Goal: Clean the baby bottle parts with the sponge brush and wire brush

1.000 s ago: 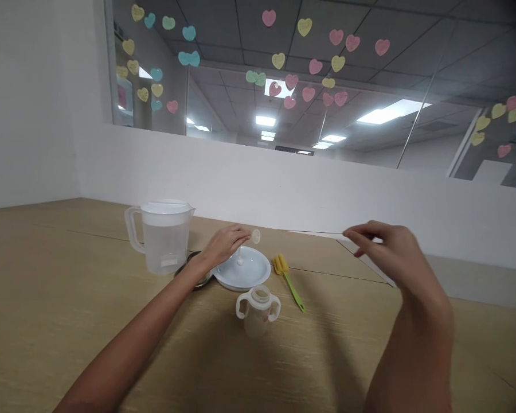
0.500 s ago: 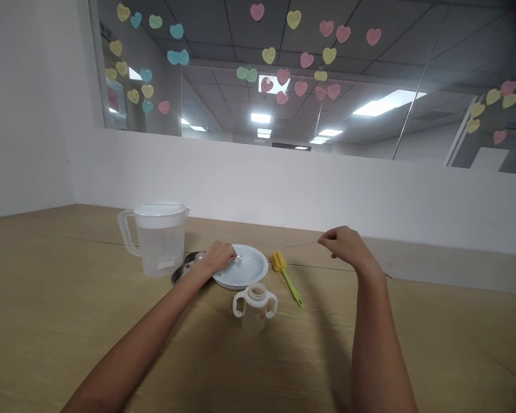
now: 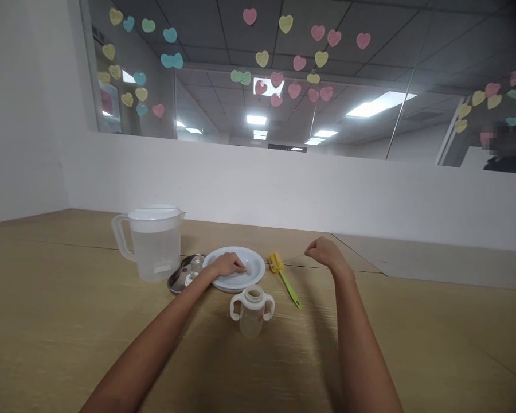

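Note:
My left hand [image 3: 230, 265] is closed over a white bowl [image 3: 258, 277], its fingertips on a small whitish clear piece [image 3: 248, 268] too small to name. Pinched in my right hand [image 3: 322, 251] is a thin wire-like stick [image 3: 293, 258], which points left above a yellow sponge bottle brush [image 3: 289, 288] with a green handle, lying on the table. Nearer to me a clear baby bottle [image 3: 251, 322] stands upright without a cap, with a white two-handled ring around its neck.
At the left stands a clear lidded pitcher [image 3: 157, 252] with a side handle. A metal tray [image 3: 177, 282] with small bottle parts lies between it and the bowl. A white wall [image 3: 241, 178] and a window with heart-shaped notes rise behind the table. A person [image 3: 509, 149] shows behind the glass at right.
My right hand has come left and slightly down, bringing the stick nearer to the bowl. My left hand has shifted a little right over the bowl. The view has turned slightly right.

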The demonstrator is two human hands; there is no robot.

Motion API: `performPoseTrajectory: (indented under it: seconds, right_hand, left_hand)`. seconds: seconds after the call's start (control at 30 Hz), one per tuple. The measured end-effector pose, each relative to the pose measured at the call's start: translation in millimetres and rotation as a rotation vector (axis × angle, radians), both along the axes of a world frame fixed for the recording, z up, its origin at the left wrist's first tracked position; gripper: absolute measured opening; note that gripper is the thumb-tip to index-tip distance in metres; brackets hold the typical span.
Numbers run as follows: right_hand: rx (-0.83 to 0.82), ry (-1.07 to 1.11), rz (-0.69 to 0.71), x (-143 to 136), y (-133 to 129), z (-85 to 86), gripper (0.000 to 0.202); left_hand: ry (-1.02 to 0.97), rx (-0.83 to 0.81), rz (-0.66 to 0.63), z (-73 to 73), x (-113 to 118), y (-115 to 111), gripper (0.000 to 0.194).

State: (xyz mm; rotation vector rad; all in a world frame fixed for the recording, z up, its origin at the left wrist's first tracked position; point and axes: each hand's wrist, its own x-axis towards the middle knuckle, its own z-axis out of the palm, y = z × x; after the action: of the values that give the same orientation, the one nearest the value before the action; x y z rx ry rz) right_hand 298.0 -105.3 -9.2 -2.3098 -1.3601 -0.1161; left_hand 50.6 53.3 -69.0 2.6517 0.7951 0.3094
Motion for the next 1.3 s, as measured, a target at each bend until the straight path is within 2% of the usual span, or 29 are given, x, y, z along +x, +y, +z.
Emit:
performPoseTrajectory:
  seconds: [0.13,0.3,0.47,0.67,0.8,1.03,1.17,1.3]
  right_hand:
    - [0.010,0.013,-0.029,3,6,-4.6,0.019]
    - [0.000,0.037,0.003,-3,18,-10.9,0.020]
    - [-0.084,0.025,0.049,-20,38,-27.4,0.021]
    - [-0.299,-0.011,0.106,-39,55,-52.4,0.016]
    - [-0.443,-0.029,0.126,-44,60,-65.2,0.022]
    - [-0.648,0.015,0.195,-47,66,-78.6,0.020]
    - [-0.647,0.024,0.234,-49,61,-70.7,0.017]
    - [-0.526,0.016,0.254,-48,50,-49.6,0.008]
  left_hand:
    - [-0.155,-0.149,-0.054,9.7,-5,0,0.033]
    - [-0.332,-0.259,-0.059,29.4,-15,-5,0.042]
    - [-0.644,-0.424,-0.016,55.0,-20,-21,0.037]
    - [-0.804,-0.332,0.023,85.3,-29,-48,0.034]
    - [-0.825,-0.267,-0.004,95.2,-37,-63,0.031]
    - [-0.706,-0.285,-0.096,99.8,-32,-96,0.026]
    - [-0.592,-0.288,-0.140,101.2,-31,-110,0.024]
    - [-0.511,-0.248,-0.163,101.6,-31,-114,0.025]
